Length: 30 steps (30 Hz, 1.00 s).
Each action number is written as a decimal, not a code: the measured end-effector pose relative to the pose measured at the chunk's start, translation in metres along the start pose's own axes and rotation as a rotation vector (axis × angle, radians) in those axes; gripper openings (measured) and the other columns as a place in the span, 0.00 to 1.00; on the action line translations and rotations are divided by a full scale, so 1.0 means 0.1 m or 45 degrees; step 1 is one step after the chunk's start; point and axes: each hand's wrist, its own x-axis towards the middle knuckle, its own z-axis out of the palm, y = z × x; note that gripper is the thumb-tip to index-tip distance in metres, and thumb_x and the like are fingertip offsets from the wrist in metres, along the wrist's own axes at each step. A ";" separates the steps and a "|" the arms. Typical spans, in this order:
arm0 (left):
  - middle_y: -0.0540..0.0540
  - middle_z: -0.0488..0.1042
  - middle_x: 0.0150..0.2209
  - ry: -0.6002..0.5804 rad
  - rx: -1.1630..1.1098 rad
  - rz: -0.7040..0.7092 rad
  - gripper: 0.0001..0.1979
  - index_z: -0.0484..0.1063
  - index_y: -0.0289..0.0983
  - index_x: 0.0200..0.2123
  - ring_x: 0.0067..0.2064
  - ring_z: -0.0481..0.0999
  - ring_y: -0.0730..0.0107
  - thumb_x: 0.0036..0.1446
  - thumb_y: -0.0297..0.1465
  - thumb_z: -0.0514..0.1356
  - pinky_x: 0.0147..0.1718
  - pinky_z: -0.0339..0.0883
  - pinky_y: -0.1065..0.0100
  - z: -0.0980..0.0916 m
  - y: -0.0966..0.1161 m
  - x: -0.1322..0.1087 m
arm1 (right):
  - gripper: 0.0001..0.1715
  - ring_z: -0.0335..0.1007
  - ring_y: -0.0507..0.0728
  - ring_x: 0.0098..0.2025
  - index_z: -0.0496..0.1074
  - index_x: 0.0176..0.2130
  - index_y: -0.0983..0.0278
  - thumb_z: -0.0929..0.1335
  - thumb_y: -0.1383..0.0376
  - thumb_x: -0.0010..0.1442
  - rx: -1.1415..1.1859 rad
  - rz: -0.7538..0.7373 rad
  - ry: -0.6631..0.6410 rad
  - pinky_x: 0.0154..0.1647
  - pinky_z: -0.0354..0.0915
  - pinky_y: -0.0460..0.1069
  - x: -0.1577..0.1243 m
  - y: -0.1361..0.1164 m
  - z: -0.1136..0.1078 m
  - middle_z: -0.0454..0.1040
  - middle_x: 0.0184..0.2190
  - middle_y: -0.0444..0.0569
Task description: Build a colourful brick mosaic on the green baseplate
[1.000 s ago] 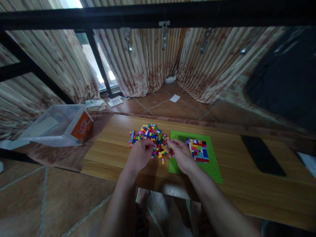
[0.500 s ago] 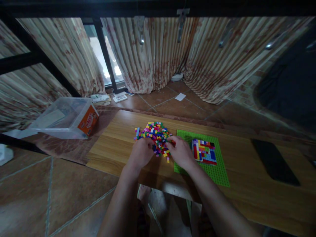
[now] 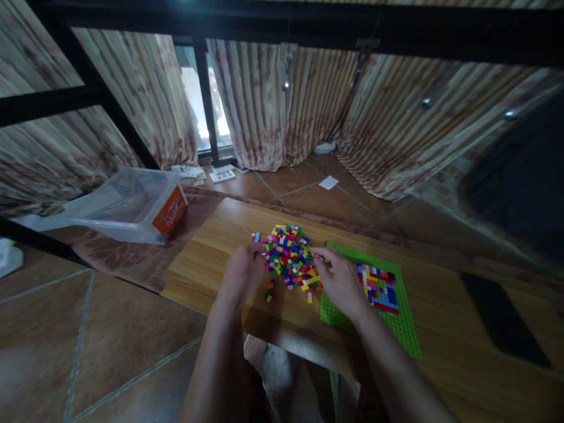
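A loose pile of small coloured toy bricks [image 3: 288,255] lies on the wooden table. At the pile's left edge, my left hand [image 3: 242,273] is closed with its fingers curled; what they hold, if anything, is hidden. My right hand [image 3: 341,282] touches the pile's right side, thumb and forefinger drawn together over something too small to make out. Its wrist passes over the green baseplate [image 3: 408,320]. A flat multicoloured brick build [image 3: 383,291] sits on that plate, partly covered by the right hand.
A dark flat slab, perhaps a phone or tablet [image 3: 502,317], lies on the table's right part. Beyond the wooden table [image 3: 198,264], a clear plastic box with an orange label [image 3: 132,211] stands at the left. Papers [image 3: 222,174] lie on the floor near the curtains.
My left hand has moved left, away from the pile's middle, and several bricks now lie apart near the front. My right hand has shifted slightly right. The camera view has turned a little.
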 end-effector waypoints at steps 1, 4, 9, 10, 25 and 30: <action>0.46 0.78 0.27 0.013 -0.024 -0.002 0.15 0.79 0.38 0.31 0.32 0.75 0.66 0.49 0.24 0.53 0.32 0.64 0.70 -0.02 0.00 0.00 | 0.16 0.73 0.58 0.46 0.73 0.46 0.61 0.61 0.66 0.61 -0.007 0.002 0.022 0.47 0.66 0.54 0.07 -0.01 0.00 0.77 0.45 0.51; 0.46 0.78 0.27 0.035 -0.093 -0.014 0.15 0.79 0.37 0.33 0.32 0.75 0.67 0.51 0.25 0.52 0.31 0.64 0.71 -0.08 0.00 0.00 | 0.17 0.72 0.59 0.49 0.73 0.47 0.63 0.62 0.64 0.62 -0.038 -0.064 0.053 0.52 0.64 0.54 0.44 -0.07 0.08 0.76 0.46 0.53; 0.45 0.79 0.32 0.111 -0.072 -0.077 0.16 0.79 0.38 0.38 0.35 0.76 0.66 0.53 0.26 0.52 0.33 0.65 0.71 -0.23 -0.01 0.01 | 0.18 0.68 0.59 0.53 0.73 0.50 0.67 0.62 0.64 0.65 -0.318 -0.139 -0.191 0.56 0.58 0.52 1.10 -0.17 0.41 0.73 0.50 0.58; 0.44 0.80 0.34 0.144 -0.044 -0.112 0.16 0.78 0.38 0.40 0.37 0.76 0.65 0.54 0.27 0.52 0.35 0.65 0.70 -0.27 -0.02 0.02 | 0.17 0.68 0.59 0.53 0.74 0.49 0.66 0.62 0.64 0.65 -0.336 -0.153 -0.226 0.56 0.58 0.52 1.17 -0.18 0.48 0.74 0.49 0.57; 0.35 0.73 0.49 -0.024 0.351 -0.102 0.26 0.70 0.31 0.53 0.49 0.73 0.60 0.50 0.20 0.51 0.48 0.64 0.65 -0.27 -0.20 0.17 | 0.13 0.71 0.57 0.44 0.78 0.43 0.64 0.65 0.65 0.62 -0.256 -0.228 -0.310 0.48 0.62 0.51 0.88 -0.16 0.53 0.76 0.41 0.53; 0.40 0.75 0.46 -0.104 0.306 -0.100 0.25 0.74 0.36 0.48 0.47 0.73 0.62 0.47 0.18 0.51 0.45 0.64 0.68 -0.24 -0.09 0.13 | 0.11 0.72 0.55 0.40 0.78 0.39 0.63 0.65 0.68 0.61 -0.135 -0.259 -0.299 0.44 0.63 0.50 0.68 -0.23 0.43 0.77 0.38 0.51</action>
